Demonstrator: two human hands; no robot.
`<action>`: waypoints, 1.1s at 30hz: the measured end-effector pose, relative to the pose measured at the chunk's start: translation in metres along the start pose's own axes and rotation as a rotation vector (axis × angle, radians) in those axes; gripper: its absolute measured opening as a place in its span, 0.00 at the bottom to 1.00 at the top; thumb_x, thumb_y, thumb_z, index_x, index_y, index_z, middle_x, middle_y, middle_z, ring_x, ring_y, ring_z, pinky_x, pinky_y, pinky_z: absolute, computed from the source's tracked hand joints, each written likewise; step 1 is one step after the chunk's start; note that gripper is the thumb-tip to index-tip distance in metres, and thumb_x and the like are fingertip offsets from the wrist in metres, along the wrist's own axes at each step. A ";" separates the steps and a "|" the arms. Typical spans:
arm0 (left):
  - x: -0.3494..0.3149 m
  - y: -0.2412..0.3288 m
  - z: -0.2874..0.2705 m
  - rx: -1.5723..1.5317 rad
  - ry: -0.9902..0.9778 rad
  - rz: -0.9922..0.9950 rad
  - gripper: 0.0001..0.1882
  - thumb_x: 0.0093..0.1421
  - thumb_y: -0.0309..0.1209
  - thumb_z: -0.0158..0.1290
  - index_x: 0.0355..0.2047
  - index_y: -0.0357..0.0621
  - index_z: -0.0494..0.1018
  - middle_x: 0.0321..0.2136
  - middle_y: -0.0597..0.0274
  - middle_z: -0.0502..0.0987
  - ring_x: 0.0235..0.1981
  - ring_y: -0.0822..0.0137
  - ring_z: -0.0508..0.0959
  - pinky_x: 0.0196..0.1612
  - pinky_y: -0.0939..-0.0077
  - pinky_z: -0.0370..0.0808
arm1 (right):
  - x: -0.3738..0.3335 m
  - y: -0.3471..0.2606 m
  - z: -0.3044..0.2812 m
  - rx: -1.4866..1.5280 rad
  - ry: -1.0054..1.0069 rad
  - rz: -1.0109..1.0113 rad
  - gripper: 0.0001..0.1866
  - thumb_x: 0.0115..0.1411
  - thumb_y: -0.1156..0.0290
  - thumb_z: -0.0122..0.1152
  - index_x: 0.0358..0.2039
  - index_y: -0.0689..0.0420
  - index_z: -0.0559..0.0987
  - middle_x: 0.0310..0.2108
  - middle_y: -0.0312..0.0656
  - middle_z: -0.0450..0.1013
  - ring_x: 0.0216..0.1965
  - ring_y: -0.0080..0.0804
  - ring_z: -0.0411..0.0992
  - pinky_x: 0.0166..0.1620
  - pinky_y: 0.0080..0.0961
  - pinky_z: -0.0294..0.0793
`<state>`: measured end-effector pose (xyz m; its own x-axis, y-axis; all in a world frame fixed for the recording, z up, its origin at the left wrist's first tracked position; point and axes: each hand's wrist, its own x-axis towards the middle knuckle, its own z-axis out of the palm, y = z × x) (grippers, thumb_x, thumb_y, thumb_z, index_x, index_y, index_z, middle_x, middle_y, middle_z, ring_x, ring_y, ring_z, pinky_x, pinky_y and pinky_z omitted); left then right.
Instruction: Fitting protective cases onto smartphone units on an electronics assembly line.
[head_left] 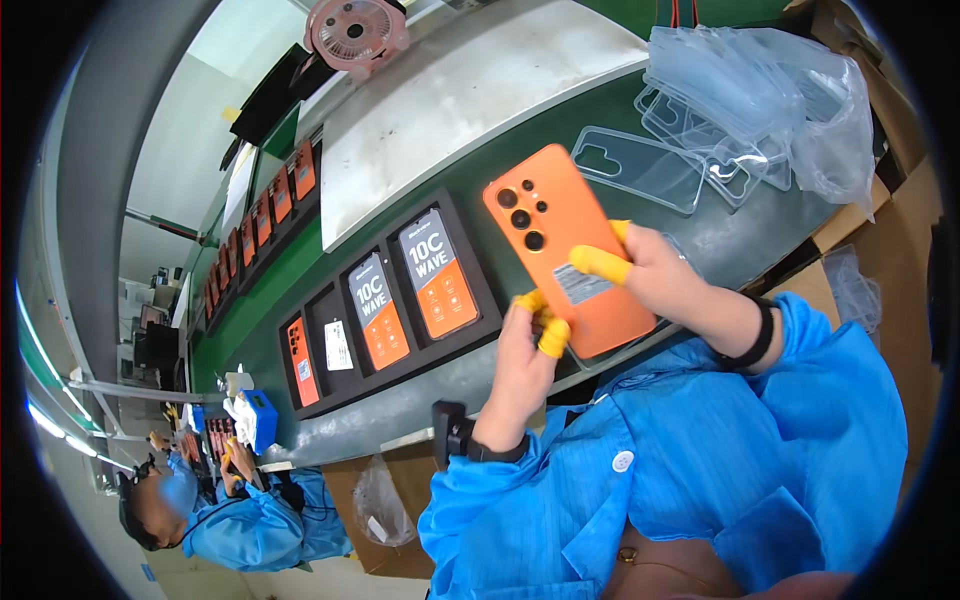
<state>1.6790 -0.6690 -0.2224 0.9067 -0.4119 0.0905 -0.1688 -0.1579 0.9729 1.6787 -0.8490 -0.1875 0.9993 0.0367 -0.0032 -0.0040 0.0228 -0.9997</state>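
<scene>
Got the orange phone [565,250] back-side up at frame center, my right hand [665,275] pinching its right edge, my left hand [525,350] fingertips closed on the bottom corner, above the black tray [480,275].

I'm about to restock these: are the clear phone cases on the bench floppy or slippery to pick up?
The clear phone cases look thin, so probably light and somewhat bendy. Their glossy surface suggests they may slip, especially where they overlap beside the plastic bag. Lying flat, they are unlikely to roll.
</scene>
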 end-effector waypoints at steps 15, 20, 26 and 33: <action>-0.025 -0.036 0.025 0.402 0.084 0.111 0.53 0.31 0.31 0.66 0.53 0.35 0.43 0.46 0.53 0.61 0.47 0.62 0.63 0.48 0.73 0.61 | -0.020 0.012 -0.054 -1.177 -0.444 -0.364 0.22 0.29 0.69 0.64 0.31 0.59 0.73 0.39 0.43 0.63 0.42 0.38 0.61 0.41 0.31 0.65; -0.024 -0.023 0.022 0.456 0.188 0.195 0.53 0.31 0.31 0.66 0.53 0.35 0.43 0.43 0.53 0.64 0.43 0.62 0.68 0.42 0.72 0.65 | -0.008 0.035 -0.053 -1.139 -0.324 -0.446 0.39 0.29 0.61 0.68 0.43 0.61 0.64 0.47 0.49 0.58 0.49 0.43 0.56 0.52 0.39 0.53; -0.028 0.004 0.004 0.377 0.182 0.333 0.55 0.26 0.37 0.68 0.52 0.33 0.47 0.46 0.52 0.62 0.43 0.59 0.66 0.42 0.70 0.65 | -0.004 0.028 -0.050 -0.935 -0.421 -0.307 0.48 0.27 0.54 0.69 0.49 0.61 0.59 0.45 0.51 0.60 0.49 0.45 0.56 0.54 0.42 0.46; -0.031 -0.005 -0.008 0.136 0.403 0.285 0.54 0.25 0.53 0.64 0.48 0.35 0.52 0.36 0.61 0.60 0.38 0.65 0.65 0.42 0.70 0.63 | -0.018 0.018 -0.039 -0.945 0.007 -0.577 0.46 0.25 0.54 0.69 0.47 0.59 0.62 0.41 0.48 0.60 0.47 0.45 0.57 0.54 0.42 0.45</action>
<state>1.6542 -0.6485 -0.2284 0.8900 -0.0814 0.4486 -0.4552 -0.2165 0.8637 1.6623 -0.8877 -0.2061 0.8421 0.2605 0.4722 0.4893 -0.7372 -0.4660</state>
